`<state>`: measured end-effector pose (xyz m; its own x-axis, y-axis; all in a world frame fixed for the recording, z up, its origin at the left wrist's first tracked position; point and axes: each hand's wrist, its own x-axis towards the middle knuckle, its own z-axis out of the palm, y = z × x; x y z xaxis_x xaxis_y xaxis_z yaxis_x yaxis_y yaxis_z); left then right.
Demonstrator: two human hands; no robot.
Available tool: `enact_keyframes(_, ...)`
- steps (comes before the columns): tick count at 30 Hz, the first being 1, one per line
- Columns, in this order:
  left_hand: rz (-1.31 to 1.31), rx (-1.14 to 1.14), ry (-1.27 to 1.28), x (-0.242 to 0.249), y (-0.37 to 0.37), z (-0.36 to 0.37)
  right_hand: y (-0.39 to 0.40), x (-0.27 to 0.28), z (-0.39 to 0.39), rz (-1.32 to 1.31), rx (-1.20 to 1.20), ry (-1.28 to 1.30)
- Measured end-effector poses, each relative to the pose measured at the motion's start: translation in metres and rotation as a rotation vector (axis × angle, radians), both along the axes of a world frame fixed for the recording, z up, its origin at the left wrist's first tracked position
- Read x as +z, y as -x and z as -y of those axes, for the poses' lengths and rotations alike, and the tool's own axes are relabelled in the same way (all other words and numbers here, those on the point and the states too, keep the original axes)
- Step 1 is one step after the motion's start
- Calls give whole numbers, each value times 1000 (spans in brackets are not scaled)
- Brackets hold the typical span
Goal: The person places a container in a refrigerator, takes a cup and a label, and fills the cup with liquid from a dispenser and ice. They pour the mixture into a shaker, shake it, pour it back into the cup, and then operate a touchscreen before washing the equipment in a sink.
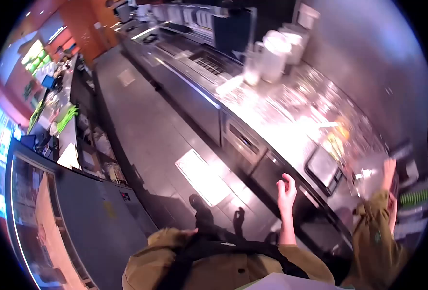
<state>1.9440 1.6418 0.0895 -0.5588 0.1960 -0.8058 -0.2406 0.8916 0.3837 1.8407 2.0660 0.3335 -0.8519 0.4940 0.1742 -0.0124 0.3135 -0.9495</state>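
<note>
In the middle of the lower view my right hand (286, 193) is raised in front of the counter's edge. Its fingers are loosely bent and apart, with nothing between them. Of my left hand (191, 232) only a small strip of skin shows past the brown sleeve (163, 237); its fingers are hidden. Nearest to my right hand, on the counter, lies a dark, flat device (322, 166) with a pale top, resembling a scale. At the far right, another person's hand (389, 170) reaches over the counter from a brown sleeve (374, 227).
White pitcher-like containers (275, 55) stand against the wall on the shiny metal counter (252, 108). Yellow items (338, 135) lie behind the flat device. A dark floor (146, 130) runs between this counter and a grey cabinet (98, 208) on the left. Bright green gloves (68, 117) are farther back.
</note>
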Motion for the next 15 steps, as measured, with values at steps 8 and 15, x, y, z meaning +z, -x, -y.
enact_keyframes(8, 77, 502, -19, 4, 19, 173, 183, -5, 277, 194, 699, 10)
enact_keyframes(15, 60, 657, -95, 16, 123, 244, 286, 44, 428, -232, 1044, -89)
